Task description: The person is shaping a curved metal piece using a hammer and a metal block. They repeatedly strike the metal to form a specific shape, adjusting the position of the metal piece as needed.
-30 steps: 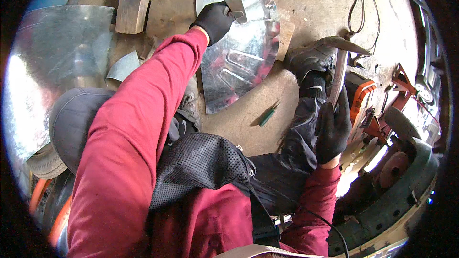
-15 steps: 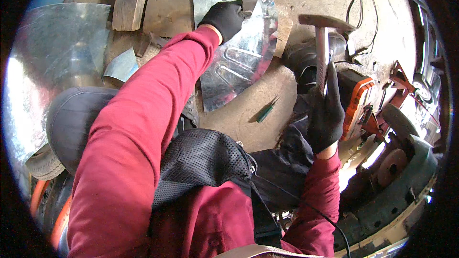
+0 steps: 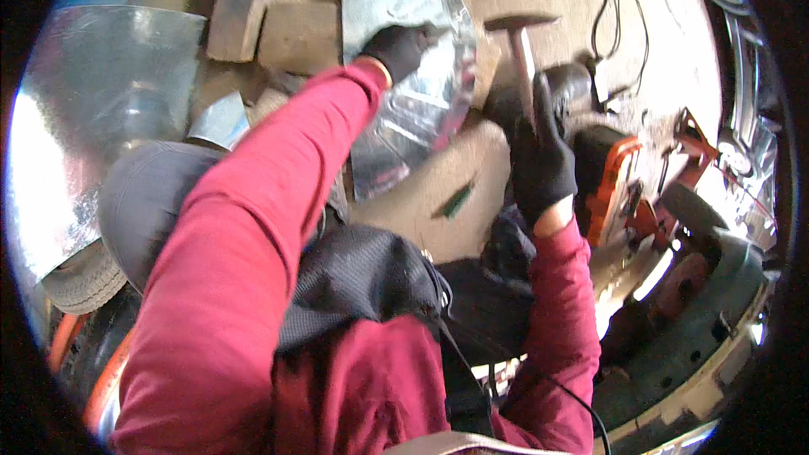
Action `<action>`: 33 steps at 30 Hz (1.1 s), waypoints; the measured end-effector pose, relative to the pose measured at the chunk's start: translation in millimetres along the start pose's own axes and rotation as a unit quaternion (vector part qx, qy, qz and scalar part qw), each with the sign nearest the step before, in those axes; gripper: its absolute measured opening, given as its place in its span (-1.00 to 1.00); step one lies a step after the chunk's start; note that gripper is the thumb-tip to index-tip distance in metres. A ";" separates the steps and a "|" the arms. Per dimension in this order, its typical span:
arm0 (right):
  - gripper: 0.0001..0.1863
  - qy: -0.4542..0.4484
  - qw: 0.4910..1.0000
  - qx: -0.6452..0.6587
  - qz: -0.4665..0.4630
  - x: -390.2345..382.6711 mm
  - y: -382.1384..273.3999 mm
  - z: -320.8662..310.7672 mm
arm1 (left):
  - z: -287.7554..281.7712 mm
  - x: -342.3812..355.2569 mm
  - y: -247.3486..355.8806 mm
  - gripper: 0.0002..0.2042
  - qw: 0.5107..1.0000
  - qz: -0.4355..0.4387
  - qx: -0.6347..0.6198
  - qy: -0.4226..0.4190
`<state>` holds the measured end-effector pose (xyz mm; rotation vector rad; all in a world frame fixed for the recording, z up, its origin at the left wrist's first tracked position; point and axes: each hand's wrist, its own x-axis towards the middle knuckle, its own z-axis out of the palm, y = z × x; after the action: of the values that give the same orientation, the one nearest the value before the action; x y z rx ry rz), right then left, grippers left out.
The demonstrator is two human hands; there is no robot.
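A half-round piece of shiny sheet metal (image 3: pixel 371 0) with raised ribs and a crimped curved edge lies on the floor in front of me. My left hand (image 3: pixel 398 52), in a black glove, is closed over it, gripping a small grey metal piece (image 3: pixel 434 32) whose exact kind is blurred. To the right, my right hand (image 3: pixel 543 164), also black-gloved, is wrapped round the handle of a hammer (image 3: pixel 522 22). The hammer is raised, its head apart from the sheet. Between my arms a green-handled screwdriver (image 3: pixel 458 200) rests on the floor.
Another metal sheet (image 3: pixel 126 59) leans at the left, above a tyre (image 3: pixel 88 282). Wooden blocks (image 3: pixel 240 13) lie at the far left. On the right are an orange-and-black toolbox (image 3: pixel 613 177), a black cable (image 3: pixel 619 17) and red metal stands (image 3: pixel 693 156).
My right hand has moved left with the hammer, bringing its head nearer the sheet. My left hand stays closed over the sheet, while the whole view has shifted slightly.
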<state>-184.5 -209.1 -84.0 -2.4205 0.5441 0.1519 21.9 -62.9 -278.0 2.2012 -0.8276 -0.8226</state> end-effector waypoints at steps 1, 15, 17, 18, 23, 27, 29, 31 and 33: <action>-0.34 0.017 0.999 0.023 0.018 -1.4 -7.5 -3.5 | -0.8 -1.5 -6.2 -0.66 1.000 -0.024 -0.011 0.010; -0.57 0.210 0.967 0.102 -0.100 -28.0 62.2 -12.5 | 7.5 5.6 18.6 -0.61 0.999 -0.028 0.010 0.015; -0.45 0.054 0.995 -0.008 -0.084 -16.1 51.2 16.5 | 7.0 3.6 33.8 -0.63 0.998 -0.022 0.044 -0.029; -0.38 -0.019 0.998 -0.057 -0.038 -4.6 23.4 16.3 | 5.4 2.4 33.1 -0.64 0.999 -0.023 0.027 -0.029; -0.21 0.051 0.995 -0.016 -0.086 -3.9 -3.0 3.8 | 2.7 -3.8 8.4 -0.72 0.993 -0.037 -0.091 0.058; -0.30 0.117 0.984 0.101 -0.086 3.4 -3.4 -7.7 | 18.3 2.5 -10.0 -0.71 0.989 0.015 -0.121 0.088; -0.32 0.177 0.974 0.123 -0.075 3.9 -14.5 -17.4 | 16.8 -0.5 -6.1 -0.69 0.990 0.008 -0.109 0.086; -0.34 0.217 0.962 0.160 -0.037 3.4 -25.2 -20.0 | 8.2 -3.0 3.4 -0.67 0.997 -0.018 -0.046 0.064; -0.36 0.240 0.948 0.206 0.029 -0.9 -43.5 -25.4 | 16.9 0.4 2.7 -0.63 0.997 0.002 -0.045 0.069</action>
<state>-167.8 -193.7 -39.0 -2.0233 0.7748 -0.4959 9.0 -70.6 -286.3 2.1502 -0.7140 -0.6843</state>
